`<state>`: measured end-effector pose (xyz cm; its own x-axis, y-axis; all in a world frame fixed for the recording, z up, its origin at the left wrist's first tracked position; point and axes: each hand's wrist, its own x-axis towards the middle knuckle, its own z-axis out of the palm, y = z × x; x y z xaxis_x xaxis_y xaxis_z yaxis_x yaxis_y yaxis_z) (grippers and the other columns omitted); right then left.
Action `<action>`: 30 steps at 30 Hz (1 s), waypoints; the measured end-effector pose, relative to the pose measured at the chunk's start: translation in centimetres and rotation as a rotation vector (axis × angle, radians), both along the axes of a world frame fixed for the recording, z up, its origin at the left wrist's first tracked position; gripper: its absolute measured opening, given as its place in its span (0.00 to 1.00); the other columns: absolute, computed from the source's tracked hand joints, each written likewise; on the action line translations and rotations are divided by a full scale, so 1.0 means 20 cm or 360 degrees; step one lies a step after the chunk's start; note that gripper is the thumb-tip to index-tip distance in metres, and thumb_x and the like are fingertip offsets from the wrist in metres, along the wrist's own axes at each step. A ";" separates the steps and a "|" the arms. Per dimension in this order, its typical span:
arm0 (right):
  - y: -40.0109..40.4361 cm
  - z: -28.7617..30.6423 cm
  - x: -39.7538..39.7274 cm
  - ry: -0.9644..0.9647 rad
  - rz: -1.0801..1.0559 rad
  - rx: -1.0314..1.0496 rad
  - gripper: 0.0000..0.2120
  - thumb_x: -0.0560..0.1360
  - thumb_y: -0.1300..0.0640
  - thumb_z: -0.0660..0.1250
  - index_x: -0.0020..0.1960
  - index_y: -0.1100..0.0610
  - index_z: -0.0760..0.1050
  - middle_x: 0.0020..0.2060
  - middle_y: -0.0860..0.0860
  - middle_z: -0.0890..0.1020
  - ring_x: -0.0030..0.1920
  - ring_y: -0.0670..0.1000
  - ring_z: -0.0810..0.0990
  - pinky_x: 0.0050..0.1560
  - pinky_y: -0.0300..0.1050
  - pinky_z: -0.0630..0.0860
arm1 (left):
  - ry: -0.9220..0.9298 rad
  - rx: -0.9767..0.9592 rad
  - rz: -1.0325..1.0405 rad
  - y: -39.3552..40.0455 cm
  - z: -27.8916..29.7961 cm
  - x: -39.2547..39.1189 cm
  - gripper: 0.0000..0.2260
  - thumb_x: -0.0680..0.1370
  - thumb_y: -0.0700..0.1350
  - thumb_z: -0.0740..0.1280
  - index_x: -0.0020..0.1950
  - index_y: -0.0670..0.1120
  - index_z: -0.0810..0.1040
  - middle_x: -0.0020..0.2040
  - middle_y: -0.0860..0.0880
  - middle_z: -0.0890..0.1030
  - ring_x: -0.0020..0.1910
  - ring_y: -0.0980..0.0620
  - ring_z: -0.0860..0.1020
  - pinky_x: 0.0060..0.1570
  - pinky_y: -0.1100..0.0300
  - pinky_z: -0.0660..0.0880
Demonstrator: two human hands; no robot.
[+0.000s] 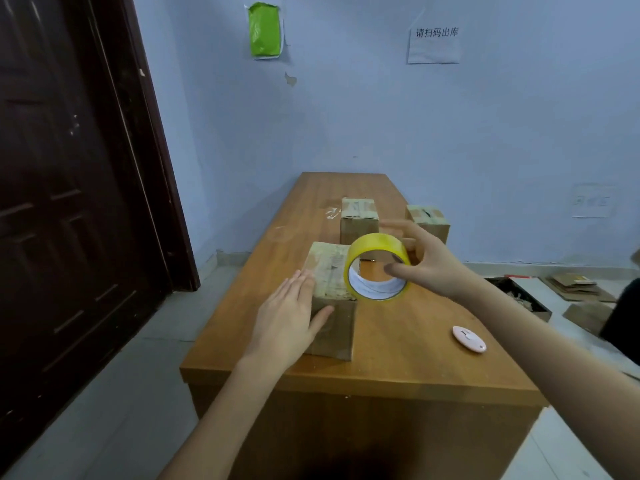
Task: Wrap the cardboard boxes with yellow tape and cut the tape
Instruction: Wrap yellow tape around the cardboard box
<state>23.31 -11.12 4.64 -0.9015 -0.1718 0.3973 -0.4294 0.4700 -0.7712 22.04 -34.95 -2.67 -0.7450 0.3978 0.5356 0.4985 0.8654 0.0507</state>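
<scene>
A cardboard box (334,327) with old tape on its top stands near the front of the wooden table (398,355). My left hand (287,317) lies flat against its left side, fingers straight, thumb on the front face. My right hand (426,261) holds a roll of yellow tape (377,266) just above the box's right edge, thumb inside the roll's hole. Two more cardboard boxes stand further back: one (358,220) in the middle, one (429,221) at the right edge, partly hidden by my right hand.
A small pink oval cutter (469,338) lies on the table to the right of the near box. A dark door (69,185) is on the left. An open box of scraps (519,299) and flattened cardboard (575,287) lie on the floor at right.
</scene>
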 end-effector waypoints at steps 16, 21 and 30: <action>0.17 -0.14 -0.01 -0.0149 0.0092 0.0311 0.28 0.75 0.68 0.60 0.59 0.35 0.74 0.34 0.52 0.74 0.33 0.50 0.67 0.37 0.42 0.66 | 0.0041 0.0033 -0.0083 -0.01 0.00 -0.02 0.30 0.80 0.61 0.53 0.77 0.46 0.57 0.76 0.50 0.60 0.75 0.56 0.56 0.67 0.67 0.44; 0.14 -0.28 0.00 -0.0092 0.0010 0.0063 0.32 0.75 0.70 0.61 0.56 0.31 0.74 0.46 0.61 0.77 0.40 0.54 0.71 0.42 0.44 0.69 | 0.0006 0.0000 -0.0060 -0.02 0.01 -0.01 0.29 0.80 0.61 0.52 0.77 0.46 0.56 0.77 0.50 0.59 0.75 0.56 0.55 0.67 0.67 0.43; 0.12 -0.40 -0.01 -0.0057 0.0077 0.0457 0.30 0.74 0.68 0.63 0.61 0.34 0.70 0.43 0.49 0.75 0.40 0.45 0.72 0.42 0.37 0.69 | -0.0041 -0.0088 0.0036 0.02 0.06 0.01 0.31 0.79 0.63 0.55 0.77 0.47 0.56 0.77 0.51 0.58 0.76 0.56 0.54 0.71 0.65 0.45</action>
<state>23.16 -8.67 -3.31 -0.9022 -0.3154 0.2943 -0.4314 0.6508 -0.6248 22.26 -34.55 -1.45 -0.7674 0.4089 0.4938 0.4779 0.8783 0.0154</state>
